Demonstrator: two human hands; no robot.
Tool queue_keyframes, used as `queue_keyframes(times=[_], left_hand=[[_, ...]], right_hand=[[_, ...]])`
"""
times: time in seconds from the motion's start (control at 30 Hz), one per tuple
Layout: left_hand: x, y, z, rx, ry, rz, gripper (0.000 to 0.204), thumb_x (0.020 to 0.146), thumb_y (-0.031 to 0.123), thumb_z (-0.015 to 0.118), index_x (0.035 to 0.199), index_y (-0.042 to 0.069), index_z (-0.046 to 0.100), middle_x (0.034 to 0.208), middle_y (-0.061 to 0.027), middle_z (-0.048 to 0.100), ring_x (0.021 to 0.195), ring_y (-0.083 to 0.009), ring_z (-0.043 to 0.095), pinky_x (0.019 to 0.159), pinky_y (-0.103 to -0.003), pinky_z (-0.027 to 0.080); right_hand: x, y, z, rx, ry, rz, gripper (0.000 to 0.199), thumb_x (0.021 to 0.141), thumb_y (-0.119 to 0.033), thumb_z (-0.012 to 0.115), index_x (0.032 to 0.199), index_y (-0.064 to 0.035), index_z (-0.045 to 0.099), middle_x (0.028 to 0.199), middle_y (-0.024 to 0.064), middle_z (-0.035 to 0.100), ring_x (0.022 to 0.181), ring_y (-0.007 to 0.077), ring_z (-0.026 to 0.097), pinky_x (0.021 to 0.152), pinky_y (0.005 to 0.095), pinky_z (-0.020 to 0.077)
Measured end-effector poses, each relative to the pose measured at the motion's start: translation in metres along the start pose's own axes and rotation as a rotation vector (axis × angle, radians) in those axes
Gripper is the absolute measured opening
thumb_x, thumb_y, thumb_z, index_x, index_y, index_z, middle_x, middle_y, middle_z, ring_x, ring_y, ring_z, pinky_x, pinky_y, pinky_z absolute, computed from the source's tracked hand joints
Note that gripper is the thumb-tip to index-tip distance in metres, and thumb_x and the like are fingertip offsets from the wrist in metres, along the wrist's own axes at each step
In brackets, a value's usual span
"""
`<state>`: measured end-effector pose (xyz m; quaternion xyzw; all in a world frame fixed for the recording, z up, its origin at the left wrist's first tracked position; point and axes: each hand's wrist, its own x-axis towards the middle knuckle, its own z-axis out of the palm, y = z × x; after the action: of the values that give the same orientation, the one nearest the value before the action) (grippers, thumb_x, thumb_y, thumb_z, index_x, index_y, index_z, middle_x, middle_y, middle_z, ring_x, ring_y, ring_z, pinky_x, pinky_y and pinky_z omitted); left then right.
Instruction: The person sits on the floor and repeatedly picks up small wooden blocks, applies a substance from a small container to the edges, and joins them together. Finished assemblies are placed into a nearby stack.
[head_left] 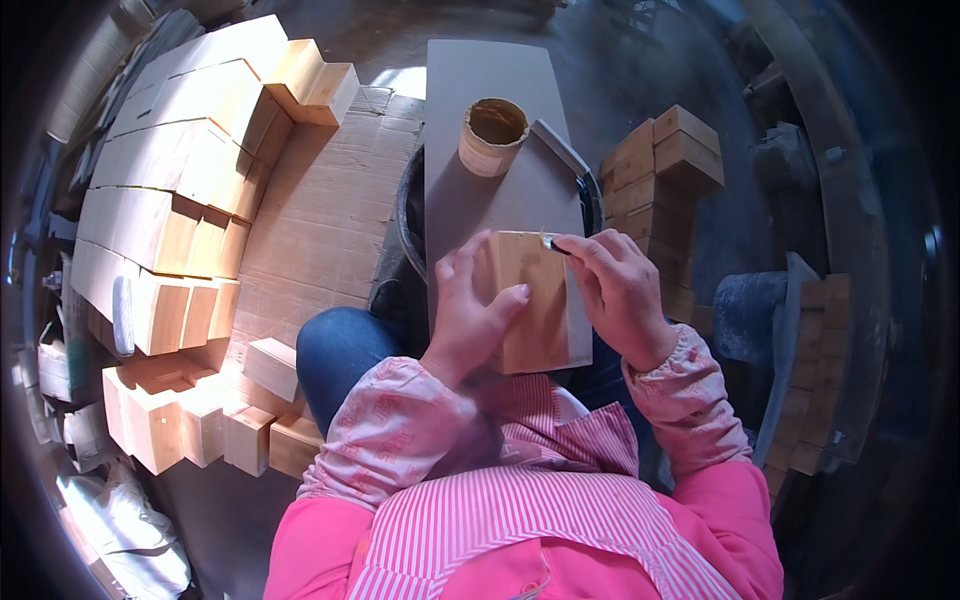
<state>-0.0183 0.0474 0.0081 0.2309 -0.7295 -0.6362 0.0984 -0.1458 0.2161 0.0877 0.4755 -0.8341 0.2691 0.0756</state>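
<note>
A pale wooden block or box [535, 300] with smooth sides rests on a grey board [487, 65] in front of my body. My left hand [462, 318] grips it from the left, its thumb lying over the top face. Between the closed fingers of my right hand [622, 290] is a small dark-handled tool [560, 248]. Its light, shiny tip touches the far edge of the block, near the right corner. A little pale material shows along that edge. Beyond the block stands an open round tub [490, 158] with brown residue inside.
Stacked wooden boxes [185, 150] fill the left side beside flattened cardboard [315, 190]. More wooden blocks [640, 185] are piled at the right. A grey metal strip [560, 148] lies by the tub. A blue stool-like object [750, 315] stands further right.
</note>
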Motion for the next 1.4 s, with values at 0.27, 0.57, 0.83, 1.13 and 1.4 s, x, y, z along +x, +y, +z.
queue_keyframes(times=[0.27, 0.57, 0.83, 1.13, 1.4], left_hand=[[0.001, -0.004, -0.001, -0.016, -0.016, 0.028, 0.087, 0.081, 0.03, 0.083, 0.157, 0.013, 0.044, 0.144, -0.0216, 0.04, 0.139, -0.0391, 0.044, 0.121, -0.045, 0.037], [0.002, -0.004, 0.0, -0.022, -0.007, 0.029, 0.086, 0.082, 0.031, 0.083, 0.156, 0.011, 0.044, 0.145, -0.0218, 0.04, 0.139, -0.0398, 0.045, 0.121, -0.045, 0.037], [0.002, -0.004, 0.0, 0.005, -0.008, 0.031, 0.087, 0.083, 0.035, 0.083, 0.156, 0.01, 0.045, 0.147, -0.0212, 0.041, 0.14, -0.0369, 0.044, 0.12, -0.045, 0.037], [0.003, -0.005, -0.001, 0.007, -0.016, 0.017, 0.084, 0.084, 0.036, 0.08, 0.157, 0.011, 0.046, 0.15, -0.0191, 0.043, 0.143, -0.0332, 0.044, 0.121, -0.044, 0.036], [0.002, -0.002, -0.002, 0.015, -0.018, 0.03, 0.085, 0.085, 0.036, 0.08, 0.157, 0.01, 0.045, 0.151, -0.0194, 0.042, 0.144, -0.0335, 0.044, 0.121, -0.044, 0.036]], right_hand=[[0.008, -0.001, 0.018, -0.025, -0.026, 0.045, 0.027, 0.096, -0.006, 0.071, 0.123, -0.0115, 0.075, 0.086, 0.0093, 0.062, 0.078, 0.0292, 0.065, 0.065, 0.0399, 0.0526], [0.014, -0.013, 0.008, -0.104, -0.097, -0.025, 0.024, 0.096, -0.008, 0.072, 0.119, -0.0121, 0.077, 0.086, 0.0081, 0.06, 0.078, 0.0288, 0.065, 0.064, 0.0394, 0.0525], [0.006, 0.006, -0.009, -0.065, -0.079, 0.138, 0.023, 0.096, -0.009, 0.072, 0.119, -0.0128, 0.077, 0.086, 0.0091, 0.063, 0.078, 0.0297, 0.067, 0.066, 0.04, 0.0529], [0.007, 0.014, 0.001, 0.024, -0.105, 0.207, 0.02, 0.097, -0.01, 0.07, 0.116, -0.014, 0.076, 0.087, 0.0103, 0.064, 0.078, 0.0327, 0.068, 0.067, 0.0423, 0.0541], [0.002, 0.008, -0.003, -0.12, -0.046, 0.128, 0.027, 0.097, -0.005, 0.072, 0.122, -0.0129, 0.076, 0.086, 0.009, 0.062, 0.075, 0.0281, 0.065, 0.063, 0.0394, 0.0513]])
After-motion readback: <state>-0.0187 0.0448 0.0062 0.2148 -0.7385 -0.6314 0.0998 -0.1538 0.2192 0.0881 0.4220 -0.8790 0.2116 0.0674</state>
